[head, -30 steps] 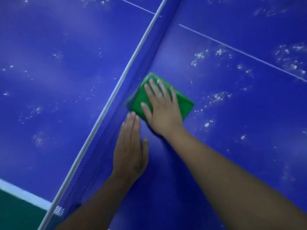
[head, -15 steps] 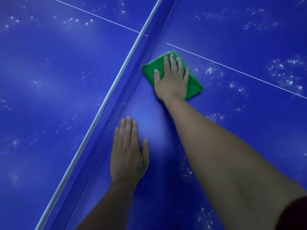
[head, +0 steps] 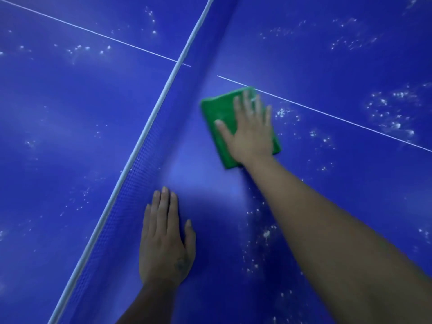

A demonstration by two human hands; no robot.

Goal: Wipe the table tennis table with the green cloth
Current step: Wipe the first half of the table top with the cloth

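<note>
Fingers [head: 164, 206] of the left hand [head: 164, 244] lie straight and close together, palm down on the blue table tennis table [head: 210, 206], thumb set apart to the right. Just left of this hand stands the net [head: 140, 183], its mesh topped by a white tape [head: 149, 127], running on a slant from lower left to the top middle and walling off the other half of the table. White specks [head: 266, 233] dot the surface between the left hand and the right forearm. Farther out, the right hand [head: 251, 134] presses flat on the folded green cloth [head: 217, 111], fingers straight, spread and somewhat blurred. The cloth lies just beside the foot of the net, its far corner meeting the thin white centre line [head: 339, 116]. Beyond that line more white specks [head: 395, 113] are scattered, and the blue tabletop fills the view on both sides of the net.
</note>
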